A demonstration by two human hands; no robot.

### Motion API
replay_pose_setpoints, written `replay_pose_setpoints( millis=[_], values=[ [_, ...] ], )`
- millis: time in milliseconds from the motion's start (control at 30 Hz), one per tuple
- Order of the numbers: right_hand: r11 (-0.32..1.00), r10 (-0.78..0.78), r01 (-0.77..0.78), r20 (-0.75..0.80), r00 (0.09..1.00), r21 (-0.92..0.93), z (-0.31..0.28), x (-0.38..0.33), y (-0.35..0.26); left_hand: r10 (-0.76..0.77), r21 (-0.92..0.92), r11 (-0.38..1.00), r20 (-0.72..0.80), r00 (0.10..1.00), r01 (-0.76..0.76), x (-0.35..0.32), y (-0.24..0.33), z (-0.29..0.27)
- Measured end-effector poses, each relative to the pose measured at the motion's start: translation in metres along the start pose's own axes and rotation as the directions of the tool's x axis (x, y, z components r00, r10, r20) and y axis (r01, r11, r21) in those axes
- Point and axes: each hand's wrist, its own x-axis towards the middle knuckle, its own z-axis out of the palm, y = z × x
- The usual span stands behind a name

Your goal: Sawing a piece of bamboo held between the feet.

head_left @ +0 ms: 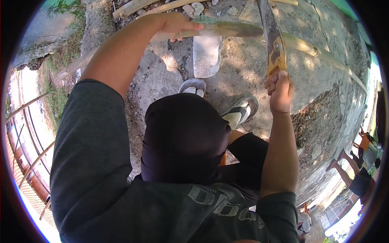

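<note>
A long bamboo pole (233, 29) stretches across the far part of the head view, resting over a pale block (207, 58). My left hand (176, 26) grips the pole left of the block, its thumb lying along the top and fingertips showing below. In my right hand (280, 90) is the yellow handle of a handsaw (276, 52), my fingers closed round it. The saw's blade points away from me and crosses the pole right of the block. Whether its teeth are in the bamboo I cannot tell.
More bamboo poles (135, 7) and several loose stones (197, 8) lie at the far side. My sandalled feet (243, 111) stand on rough, cracked ground near the block. Plants (54, 95) grow at the left. Another person (360, 180) is at the far right edge.
</note>
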Motion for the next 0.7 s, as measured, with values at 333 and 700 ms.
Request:
replay_pose_setpoints(
  millis=[333,700],
  values=[
    [0.985,0.106,-0.102,-0.024,0.994,0.140,-0.006,0.008,-0.013,0.011,0.019,1.000,-0.033,0.999,-0.010,0.008,-0.004,-0.004],
    [0.975,0.082,-0.081,0.003,0.997,0.205,-0.002,0.016,-0.010,0.341,0.509,0.860,-0.536,0.773,-0.027,-0.038,0.015,0.032]
  ],
)
